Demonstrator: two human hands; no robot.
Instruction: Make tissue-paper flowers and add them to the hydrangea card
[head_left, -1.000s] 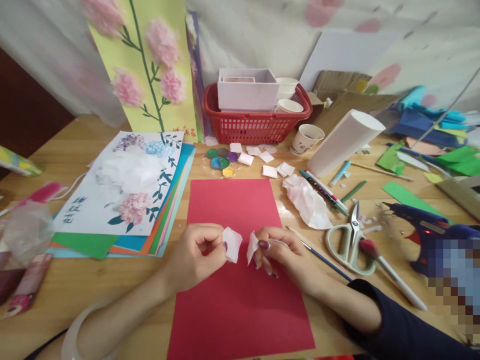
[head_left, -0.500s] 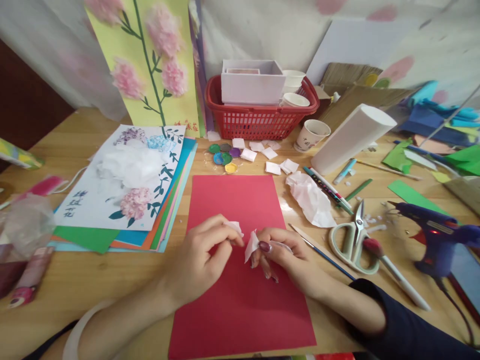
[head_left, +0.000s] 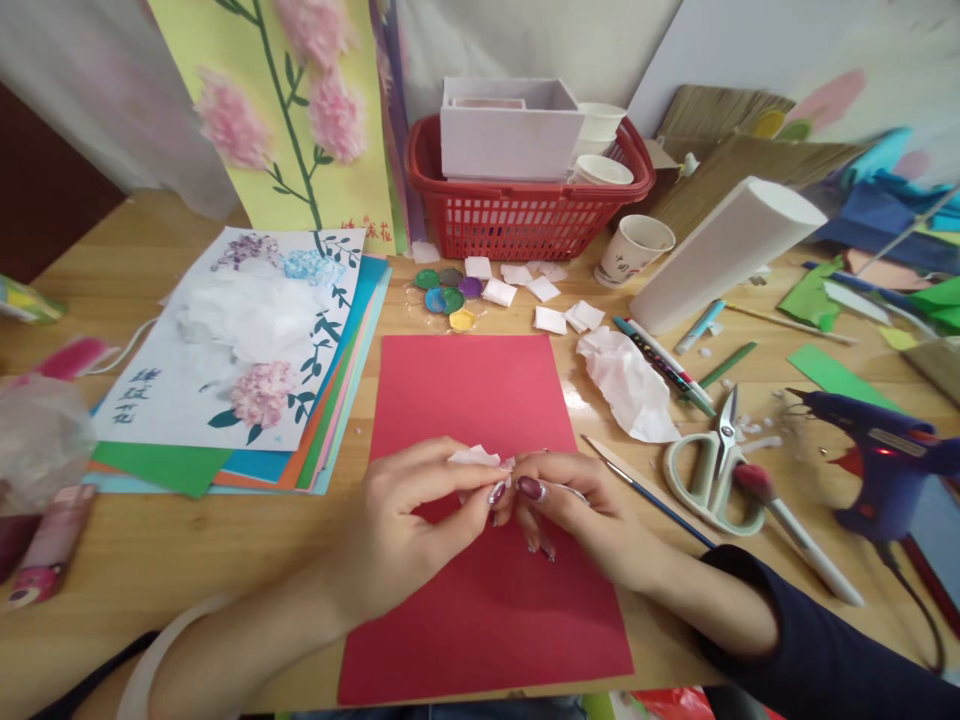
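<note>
Over a red sheet of paper (head_left: pixel 480 640), both hands meet fingertip to fingertip. My left hand (head_left: pixel 431 515) pinches a small piece of white tissue paper (head_left: pixel 474 456) between thumb and forefinger. My right hand (head_left: pixel 574 510) has its thumb and forefinger closed on white tissue too, mostly hidden by the fingers; whether it is the same piece or a second one I cannot tell. To the right of the red sheet lies a larger crumpled white tissue (head_left: pixel 626 385). Several small folded white tissue squares (head_left: pixel 499 292) lie beyond the sheet's far edge.
Scissors (head_left: pixel 712 470), a makeup brush (head_left: pixel 799 535), a thin paintbrush (head_left: pixel 652 495) and a glue gun (head_left: pixel 885 460) lie on the right. Paint pots (head_left: pixel 452 298), a red basket (head_left: pixel 517 222), a paper cup (head_left: pixel 634 250) and a white roll (head_left: pixel 727 255) stand behind. Stacked papers (head_left: pixel 150 400) lie left.
My left fingers have closed in and moved right to touch my right fingertips, and the gap between the tissue ends is gone. The camera view has shifted slightly.
</note>
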